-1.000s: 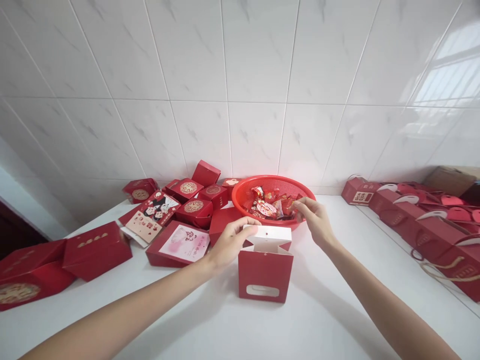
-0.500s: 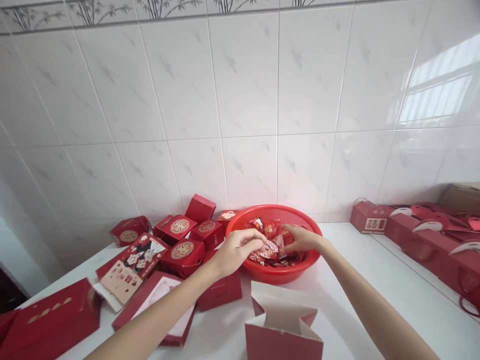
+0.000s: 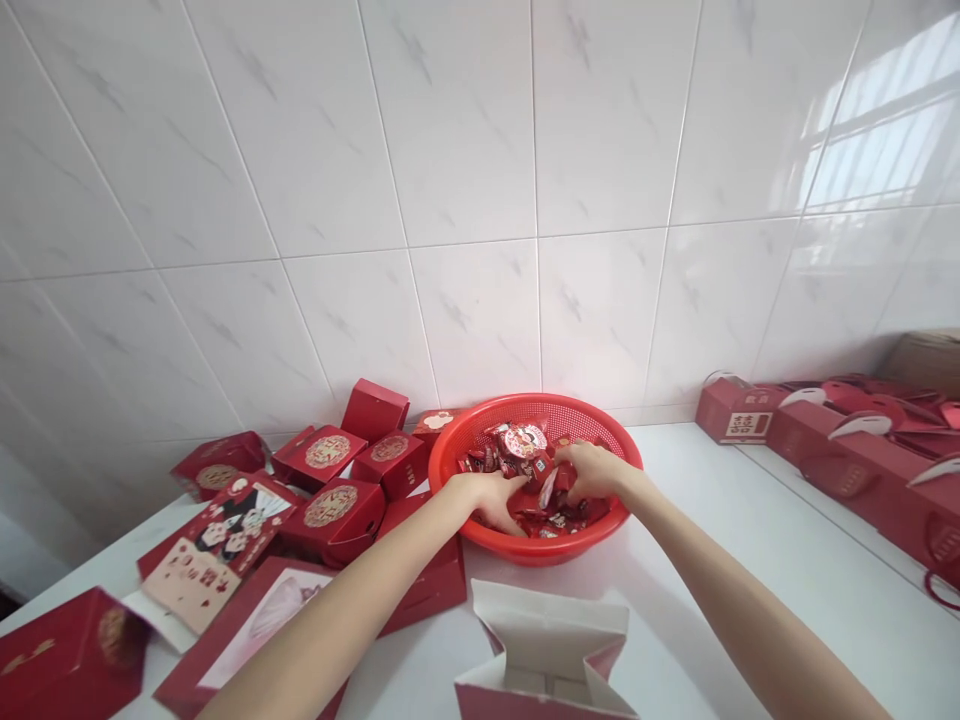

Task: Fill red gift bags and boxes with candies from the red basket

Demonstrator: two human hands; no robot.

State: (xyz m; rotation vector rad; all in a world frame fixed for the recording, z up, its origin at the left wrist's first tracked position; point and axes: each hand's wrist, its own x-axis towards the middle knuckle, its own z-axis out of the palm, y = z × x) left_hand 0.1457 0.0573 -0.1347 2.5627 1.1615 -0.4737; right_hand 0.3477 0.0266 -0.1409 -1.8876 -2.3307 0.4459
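A red plastic basket (image 3: 444, 440) with mesh sides holds a heap of red-wrapped candies (image 3: 525, 441). Inside its left part is my left hand (image 3: 491, 497), thumb and fingers apart, touching the wrappers. My right hand (image 3: 594, 468) reaches in from the right with spread, curved fingers, their tips among the candies and partly hidden. Neither hand visibly grips a piece. In front of the basket, between my forearms, stands a red paper box (image 3: 547, 625) with its top open and its pale inside showing; bare inner bottom is visible.
Several closed red gift boxes (image 3: 330, 515) and a printed card box (image 3: 225, 545) crowd the left of the white table (image 3: 720, 530). A row of red handled boxes (image 3: 847, 450) lines the right side. The tiled wall (image 3: 480, 310) rises directly behind.
Both hands have gone lower into the candies. My left hand has opened its fingers away from a round-labelled packet, which now lies farther back on the heap. The view has tilted down.
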